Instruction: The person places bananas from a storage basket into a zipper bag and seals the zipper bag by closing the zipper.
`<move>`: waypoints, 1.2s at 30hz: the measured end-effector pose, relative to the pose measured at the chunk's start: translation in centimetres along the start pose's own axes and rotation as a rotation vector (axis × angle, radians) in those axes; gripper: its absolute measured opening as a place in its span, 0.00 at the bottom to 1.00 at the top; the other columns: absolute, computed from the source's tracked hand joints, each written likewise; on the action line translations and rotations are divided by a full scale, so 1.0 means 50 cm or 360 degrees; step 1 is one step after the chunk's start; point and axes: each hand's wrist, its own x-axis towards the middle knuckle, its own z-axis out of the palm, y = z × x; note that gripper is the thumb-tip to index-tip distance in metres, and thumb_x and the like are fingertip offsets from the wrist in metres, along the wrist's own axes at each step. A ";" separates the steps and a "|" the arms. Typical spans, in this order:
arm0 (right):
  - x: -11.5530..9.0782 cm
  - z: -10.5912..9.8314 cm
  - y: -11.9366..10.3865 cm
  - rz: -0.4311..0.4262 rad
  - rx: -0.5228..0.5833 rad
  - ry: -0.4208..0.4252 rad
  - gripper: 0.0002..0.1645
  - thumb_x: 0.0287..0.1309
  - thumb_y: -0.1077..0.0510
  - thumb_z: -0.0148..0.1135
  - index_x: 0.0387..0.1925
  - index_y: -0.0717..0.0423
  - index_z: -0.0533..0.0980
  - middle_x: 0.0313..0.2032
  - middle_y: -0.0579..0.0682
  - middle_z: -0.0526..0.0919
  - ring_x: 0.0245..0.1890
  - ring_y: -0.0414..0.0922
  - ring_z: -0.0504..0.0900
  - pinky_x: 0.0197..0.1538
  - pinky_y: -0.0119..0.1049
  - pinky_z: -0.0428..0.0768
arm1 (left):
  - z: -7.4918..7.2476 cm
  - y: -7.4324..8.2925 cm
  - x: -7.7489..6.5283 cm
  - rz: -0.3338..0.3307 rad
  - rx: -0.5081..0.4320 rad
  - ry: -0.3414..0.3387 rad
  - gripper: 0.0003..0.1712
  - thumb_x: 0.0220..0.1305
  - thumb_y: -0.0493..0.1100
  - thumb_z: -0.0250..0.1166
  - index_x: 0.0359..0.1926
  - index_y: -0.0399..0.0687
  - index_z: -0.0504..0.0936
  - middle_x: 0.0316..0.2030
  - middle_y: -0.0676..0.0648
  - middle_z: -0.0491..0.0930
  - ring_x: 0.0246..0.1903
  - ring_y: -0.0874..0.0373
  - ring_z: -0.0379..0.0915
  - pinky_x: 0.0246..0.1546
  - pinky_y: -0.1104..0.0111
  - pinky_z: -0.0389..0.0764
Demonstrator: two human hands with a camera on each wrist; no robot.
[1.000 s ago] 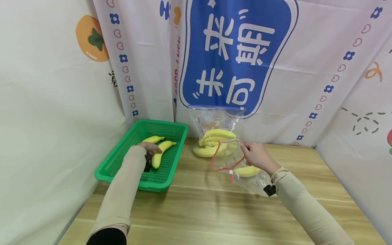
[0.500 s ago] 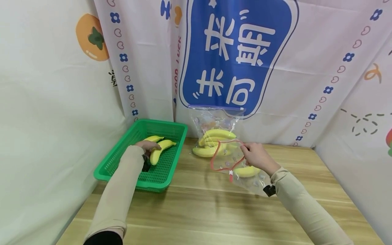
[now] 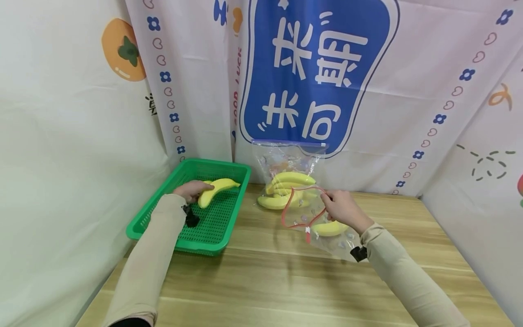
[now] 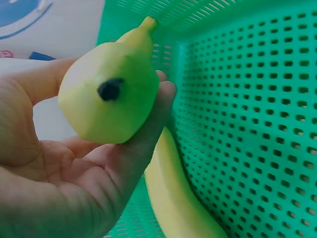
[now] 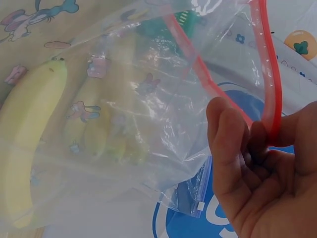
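Observation:
My left hand [image 3: 192, 190] grips a yellow banana [image 3: 217, 189] over the green basket [image 3: 229, 236]; in the left wrist view the banana's dark tip [image 4: 110, 89] points at the camera. Beneath it a second banana [image 4: 176, 198] lies in the basket. My right hand [image 3: 344, 208] pinches the red-edged rim of a clear zip bag [image 3: 343, 245], whose mouth gapes toward the left. One banana [image 3: 330, 228] is inside that bag, also plain in the right wrist view, where the thumb and fingers [image 5: 228, 134] hold the red zip strip [image 5: 272, 94].
Behind the red-edged bag, a second clear bag [image 3: 286, 159] with a purple zip stands against the printed curtain [image 3: 204, 100], several bananas [image 3: 290, 179] inside. The wooden table [image 3: 261, 281] extends in front of the basket and bags. Cloth walls rise at both sides.
My left hand has raised the banana and shifted it back within the basket, away from where it lay. The right hand and its bag have stayed in place.

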 end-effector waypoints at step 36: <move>-0.001 -0.003 0.000 0.0009 0.0001 -0.0008 0.25 0.72 0.49 0.41 0.19 0.55 0.68 0.15 0.51 0.75 0.16 0.45 0.79 0.22 0.38 0.77 | 0.166 0.110 -0.086 0.0418 -0.0357 -0.0473 0.22 0.75 0.43 0.47 0.61 0.32 0.60 0.38 0.40 0.77 0.35 0.54 0.78 0.36 0.64 0.80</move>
